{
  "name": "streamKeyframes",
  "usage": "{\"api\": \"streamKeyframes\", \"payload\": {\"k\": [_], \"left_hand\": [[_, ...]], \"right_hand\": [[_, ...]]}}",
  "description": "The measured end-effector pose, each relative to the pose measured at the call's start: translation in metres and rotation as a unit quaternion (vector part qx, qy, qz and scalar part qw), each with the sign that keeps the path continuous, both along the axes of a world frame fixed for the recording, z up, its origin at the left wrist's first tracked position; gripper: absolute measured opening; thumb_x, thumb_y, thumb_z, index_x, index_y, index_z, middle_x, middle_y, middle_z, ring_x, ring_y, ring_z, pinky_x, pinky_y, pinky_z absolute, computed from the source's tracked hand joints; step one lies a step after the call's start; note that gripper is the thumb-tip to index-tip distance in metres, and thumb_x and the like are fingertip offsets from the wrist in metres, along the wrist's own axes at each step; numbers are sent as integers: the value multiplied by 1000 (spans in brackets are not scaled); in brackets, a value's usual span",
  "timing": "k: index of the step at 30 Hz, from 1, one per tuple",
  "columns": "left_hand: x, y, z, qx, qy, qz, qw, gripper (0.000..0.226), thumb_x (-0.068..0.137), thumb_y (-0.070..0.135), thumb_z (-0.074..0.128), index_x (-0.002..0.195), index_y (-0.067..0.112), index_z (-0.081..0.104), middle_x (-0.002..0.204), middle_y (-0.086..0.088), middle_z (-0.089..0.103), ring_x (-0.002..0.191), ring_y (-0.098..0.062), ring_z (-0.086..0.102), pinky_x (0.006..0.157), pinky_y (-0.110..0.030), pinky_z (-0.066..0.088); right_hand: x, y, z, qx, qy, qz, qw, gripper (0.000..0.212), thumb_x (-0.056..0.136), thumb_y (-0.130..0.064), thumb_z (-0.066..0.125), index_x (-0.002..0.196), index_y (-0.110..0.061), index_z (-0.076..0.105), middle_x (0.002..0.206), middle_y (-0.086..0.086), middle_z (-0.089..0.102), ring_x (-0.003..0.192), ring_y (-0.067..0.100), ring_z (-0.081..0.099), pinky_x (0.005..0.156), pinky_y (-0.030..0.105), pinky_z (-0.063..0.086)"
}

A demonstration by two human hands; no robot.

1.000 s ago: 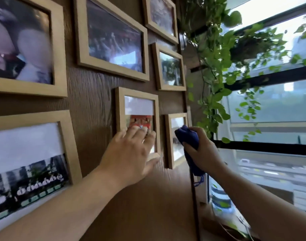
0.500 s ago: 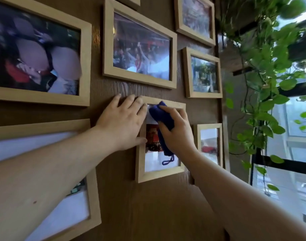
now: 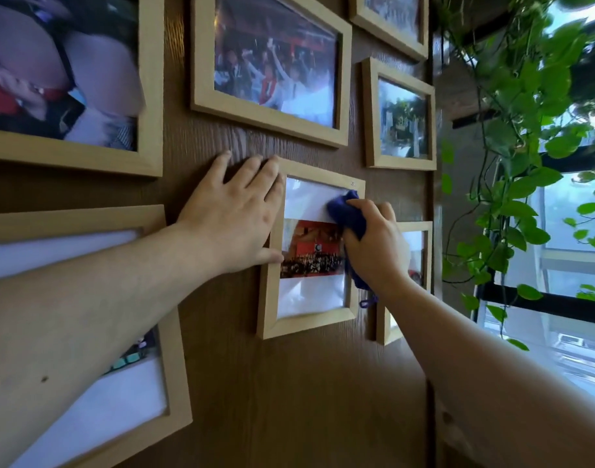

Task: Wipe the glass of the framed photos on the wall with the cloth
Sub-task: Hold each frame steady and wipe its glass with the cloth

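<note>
A small light-wood framed photo (image 3: 309,300) with a red picture hangs at the middle of the dark wood wall. My left hand (image 3: 233,216) lies flat on the wall, fingers spread over the frame's left edge and upper left corner. My right hand (image 3: 378,246) presses a bunched dark blue cloth (image 3: 346,212) against the upper right part of the glass. A loop of the cloth hangs below my wrist. Part of the frame's right side is hidden by my right hand.
Several other wooden frames surround it: a wide frame (image 3: 272,67) above, a small upright frame (image 3: 400,116) at upper right, a narrow frame (image 3: 414,244) right behind my hand, large frames at left. A trailing green plant (image 3: 512,184) hangs by the window (image 3: 573,231) at right.
The cloth in my right hand slid from the glass's upper left to its upper right. One second ago it was on the narrow frame further right. My left hand stays on the frame's left edge.
</note>
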State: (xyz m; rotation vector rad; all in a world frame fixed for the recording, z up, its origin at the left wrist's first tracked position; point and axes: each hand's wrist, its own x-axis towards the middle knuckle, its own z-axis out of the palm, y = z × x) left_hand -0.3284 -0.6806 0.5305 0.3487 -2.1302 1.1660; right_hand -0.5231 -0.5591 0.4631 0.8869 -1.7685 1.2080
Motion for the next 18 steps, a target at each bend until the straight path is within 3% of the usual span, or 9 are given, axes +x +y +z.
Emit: {"api": "streamKeyframes", "payload": {"k": [3,5,9,14,18], "left_hand": [[-1,1,1,-6,-9,7,1000,109,73,78,41,147,6,4,159,-15,1,145,-31,7,115,-58,15],[-2,3,2,-6,-16,14,1000,107,74,76,42,147,7,5,159,-14,0,145,-31,7,114,-59,17],[-5,6,2,-11,-18,22,1000,104,75,73,45,147,8,8,159,-14,4,144,-31,10,114,-58,17],[-4,6,3,-37,-31,35,998,110,75,76,41,145,0,4,158,-19,3,145,-32,5,113,-58,20],[-2,9,3,-34,-39,43,998,109,76,75,39,145,-1,1,158,-19,1,145,-33,3,114,-57,20]], "right_hand": [[17,-8,-2,3,18,53,998,45,83,-28,57,126,-31,47,112,-4,46,84,15,51,63,36,50],[33,-17,-3,23,70,75,994,48,82,-29,59,128,-32,45,114,-5,45,83,13,50,60,28,49],[43,-24,-6,47,134,61,988,49,80,-31,58,127,-35,45,111,-5,46,78,12,50,55,22,45],[7,-4,-26,15,-19,44,999,43,81,-26,60,123,-34,50,106,-8,45,83,15,53,56,33,51],[11,-3,-35,34,-6,46,998,45,81,-26,60,124,-34,48,109,-8,45,83,15,54,58,31,51]]}}
